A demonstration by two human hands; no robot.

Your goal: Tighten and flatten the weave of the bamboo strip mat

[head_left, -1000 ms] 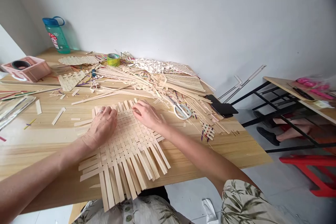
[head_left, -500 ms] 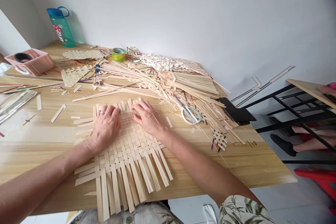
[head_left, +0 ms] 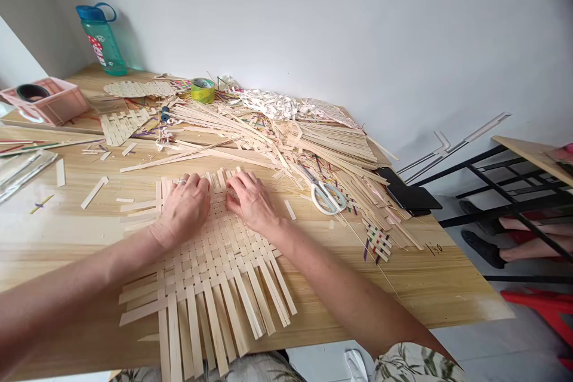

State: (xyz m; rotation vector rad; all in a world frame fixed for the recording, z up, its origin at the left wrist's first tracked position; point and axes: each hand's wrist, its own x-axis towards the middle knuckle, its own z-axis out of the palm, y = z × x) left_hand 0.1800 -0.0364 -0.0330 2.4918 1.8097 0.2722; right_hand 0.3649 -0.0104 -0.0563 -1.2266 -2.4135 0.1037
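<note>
A half-woven mat of flat pale bamboo strips (head_left: 215, 268) lies on the wooden table (head_left: 430, 286) in front of me, its loose ends fanning toward the near edge. My left hand (head_left: 183, 209), with a ring on one finger, presses flat on the mat's far left part. My right hand (head_left: 251, 200) rests beside it on the far right part, fingertips bent onto the strips at the weave's far edge. The two hands nearly touch. Neither hand lifts anything clear of the mat.
A big heap of loose strips (head_left: 286, 137) fills the table's far side, with white-handled scissors (head_left: 326, 197), a tape roll (head_left: 203, 89), a teal bottle (head_left: 102, 39), a pink basket (head_left: 45, 101), a small woven sample (head_left: 378, 242) and a black phone (head_left: 412, 197). Another person's legs (head_left: 514, 233) are under the right-hand table.
My view has shifted slightly. Both hands have crept closer together at the mat's far edge, still pressing on the strips.
</note>
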